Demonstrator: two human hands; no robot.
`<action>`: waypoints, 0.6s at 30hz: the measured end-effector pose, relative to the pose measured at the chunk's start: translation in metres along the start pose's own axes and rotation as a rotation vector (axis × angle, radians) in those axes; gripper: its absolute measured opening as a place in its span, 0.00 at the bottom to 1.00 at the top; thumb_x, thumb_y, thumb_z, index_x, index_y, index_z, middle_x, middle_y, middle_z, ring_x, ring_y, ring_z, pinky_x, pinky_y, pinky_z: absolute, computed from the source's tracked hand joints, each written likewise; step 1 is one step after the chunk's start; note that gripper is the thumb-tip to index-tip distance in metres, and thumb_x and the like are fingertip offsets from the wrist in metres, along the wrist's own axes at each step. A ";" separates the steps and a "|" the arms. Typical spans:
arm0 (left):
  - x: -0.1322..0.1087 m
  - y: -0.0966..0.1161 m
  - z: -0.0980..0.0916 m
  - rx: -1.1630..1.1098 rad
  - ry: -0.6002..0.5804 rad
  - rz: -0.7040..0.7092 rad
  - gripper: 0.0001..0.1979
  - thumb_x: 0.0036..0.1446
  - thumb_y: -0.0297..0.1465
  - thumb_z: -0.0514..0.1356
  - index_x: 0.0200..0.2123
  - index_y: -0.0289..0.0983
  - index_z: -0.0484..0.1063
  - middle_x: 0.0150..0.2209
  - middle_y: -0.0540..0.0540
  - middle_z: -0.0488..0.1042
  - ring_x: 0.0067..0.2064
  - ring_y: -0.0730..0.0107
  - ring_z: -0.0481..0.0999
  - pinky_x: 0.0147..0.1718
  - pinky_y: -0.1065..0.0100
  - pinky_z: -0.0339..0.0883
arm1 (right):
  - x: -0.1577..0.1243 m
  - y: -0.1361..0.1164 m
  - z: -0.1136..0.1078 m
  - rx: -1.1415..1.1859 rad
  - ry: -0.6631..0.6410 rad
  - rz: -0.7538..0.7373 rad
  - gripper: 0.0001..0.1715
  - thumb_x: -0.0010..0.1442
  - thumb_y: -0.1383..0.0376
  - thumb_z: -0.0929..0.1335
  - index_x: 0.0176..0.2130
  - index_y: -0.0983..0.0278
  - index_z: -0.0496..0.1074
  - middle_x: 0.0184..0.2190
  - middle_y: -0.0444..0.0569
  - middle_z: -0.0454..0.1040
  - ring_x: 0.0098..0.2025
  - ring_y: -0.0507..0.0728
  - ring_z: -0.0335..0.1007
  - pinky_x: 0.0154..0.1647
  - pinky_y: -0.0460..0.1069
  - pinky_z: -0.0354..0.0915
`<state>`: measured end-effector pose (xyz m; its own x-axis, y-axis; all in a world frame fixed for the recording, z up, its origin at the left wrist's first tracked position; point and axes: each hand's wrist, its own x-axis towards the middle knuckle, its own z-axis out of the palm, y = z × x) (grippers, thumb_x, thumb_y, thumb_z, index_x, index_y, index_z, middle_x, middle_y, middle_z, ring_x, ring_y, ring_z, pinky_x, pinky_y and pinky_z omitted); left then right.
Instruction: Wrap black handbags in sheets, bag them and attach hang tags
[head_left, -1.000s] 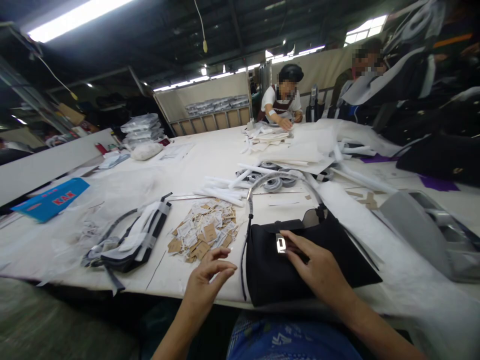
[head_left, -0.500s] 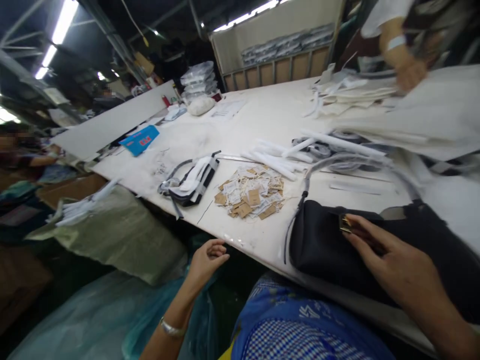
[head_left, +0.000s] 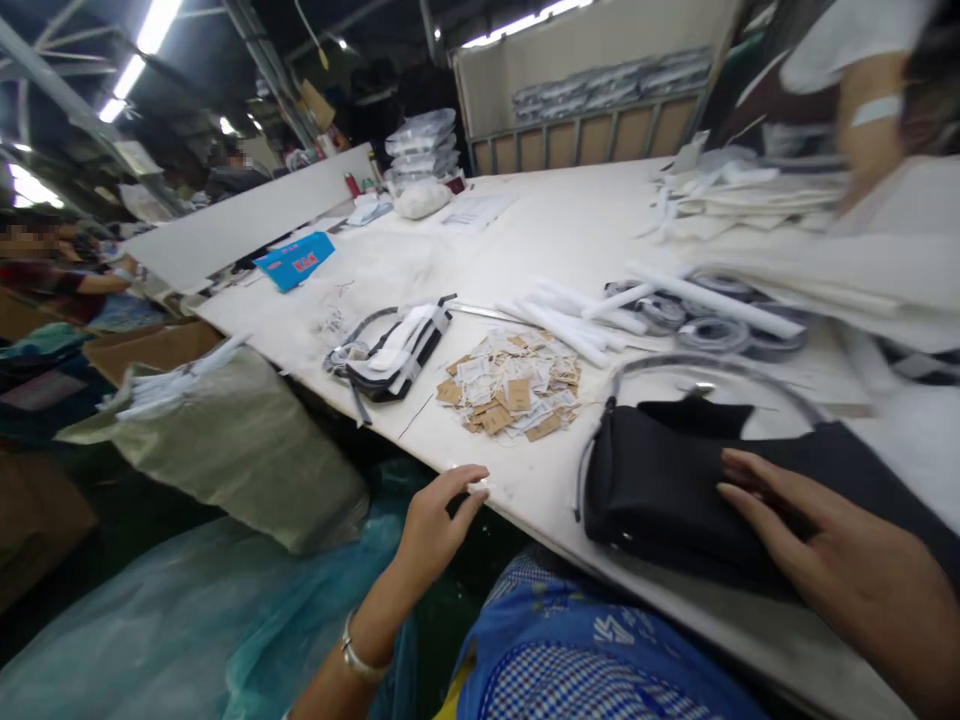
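Observation:
A black handbag [head_left: 660, 480] lies on the table edge at the right, its grey-wrapped strap [head_left: 712, 362] arching behind it. The flap stands away from the front, and a shiny metal piece [head_left: 701, 388] shows above the opening. My right hand [head_left: 817, 540] rests on the bag's front, thumb and forefinger apart. At the table's near edge, my left hand [head_left: 442, 520] closes thumb and fingers around a small whitish, shiny bit [head_left: 478, 486], too small to name. Beyond it lies a pile of brown and white tags [head_left: 514, 390].
A smaller black bag [head_left: 397, 355] with white wrapping lies left of the tags. White rolls [head_left: 562, 325] and grey coiled strips [head_left: 712, 330] lie behind. A blue packet [head_left: 296, 262] is farther left. A co-worker's arm [head_left: 874, 120] reaches over stacked sheets. A full sack [head_left: 225, 450] stands below.
My right hand has let go of the gold clasp and moved down onto the bag's front; the flap has opened backward. My left hand has moved up to the table edge, fingers closing together.

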<state>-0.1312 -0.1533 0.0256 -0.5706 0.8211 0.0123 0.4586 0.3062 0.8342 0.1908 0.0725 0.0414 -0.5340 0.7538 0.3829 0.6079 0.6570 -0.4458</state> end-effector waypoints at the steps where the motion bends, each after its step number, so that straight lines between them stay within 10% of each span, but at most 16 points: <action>1: 0.004 0.011 0.012 -0.017 -0.069 0.096 0.16 0.61 0.37 0.62 0.51 0.43 0.76 0.55 0.44 0.76 0.55 0.57 0.75 0.57 0.57 0.67 | 0.002 -0.001 -0.010 -0.046 0.016 -0.007 0.27 0.67 0.47 0.61 0.55 0.58 0.73 0.50 0.54 0.78 0.47 0.66 0.77 0.53 0.58 0.70; 6: 0.025 0.047 0.080 -0.118 -0.369 0.334 0.44 0.55 0.42 0.68 0.70 0.45 0.51 0.70 0.40 0.54 0.70 0.49 0.54 0.65 0.48 0.56 | 0.001 0.031 -0.053 -0.297 0.160 0.074 0.30 0.68 0.50 0.59 0.59 0.63 0.70 0.60 0.58 0.70 0.61 0.70 0.66 0.66 0.61 0.58; 10: 0.038 0.061 0.120 -0.154 -0.408 0.294 0.51 0.50 0.41 0.71 0.71 0.43 0.47 0.72 0.38 0.48 0.71 0.46 0.48 0.68 0.45 0.46 | -0.027 0.071 -0.056 -0.234 0.034 0.384 0.36 0.66 0.44 0.58 0.56 0.65 0.73 0.55 0.59 0.75 0.58 0.70 0.71 0.57 0.61 0.69; 18: 0.070 0.090 0.117 0.027 -0.350 0.491 0.47 0.51 0.42 0.71 0.69 0.44 0.53 0.68 0.38 0.58 0.70 0.44 0.52 0.66 0.42 0.49 | -0.099 0.052 -0.068 -0.330 0.084 0.335 0.38 0.67 0.45 0.59 0.66 0.62 0.61 0.61 0.56 0.70 0.58 0.68 0.70 0.58 0.63 0.68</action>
<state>-0.0500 -0.0120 0.0371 -0.0318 0.9780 0.2063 0.6316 -0.1403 0.7625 0.3155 0.0324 0.0355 -0.2359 0.9133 0.3319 0.9000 0.3342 -0.2799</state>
